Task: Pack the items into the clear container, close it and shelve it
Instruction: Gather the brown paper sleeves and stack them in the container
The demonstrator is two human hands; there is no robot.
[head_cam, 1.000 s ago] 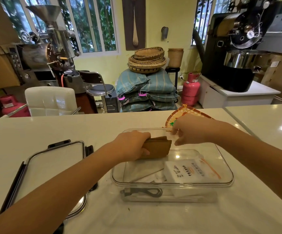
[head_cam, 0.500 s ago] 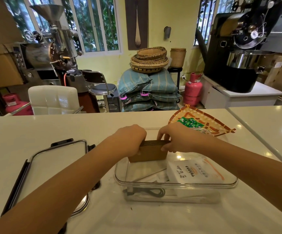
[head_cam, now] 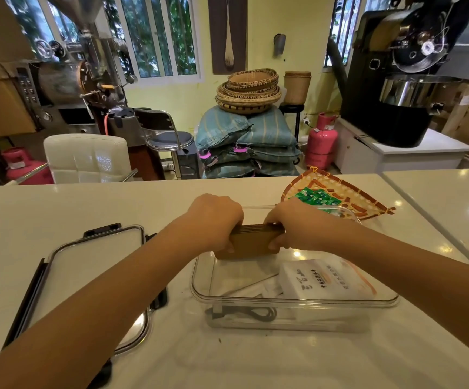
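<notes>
A clear plastic container (head_cam: pixel 199 287) stands open on the white counter in front of me. Inside lie a white packet with orange print (head_cam: pixel 323 279), some flat white sheets and a dark cable (head_cam: pixel 244 314). A stack of brown paper sleeves (head_cam: pixel 251 244) stands on edge at the container's far left. My left hand (head_cam: pixel 216 220) grips its left end and my right hand (head_cam: pixel 292 223) grips its right end. The container's clear lid (head_cam: pixel 87 273) with black clips lies flat to the left.
A woven triangular tray (head_cam: pixel 359 197) holding green packets (head_cam: pixel 316 196) lies just behind the container on the right. A second counter (head_cam: pixel 449 200) adjoins at the right. Beyond the counter are a white chair, coffee roasters, stacked sacks and pink gas cylinders.
My right hand came off the woven tray and took hold of the right end of the brown stack. Both hands now hold the stack on edge inside the container.
</notes>
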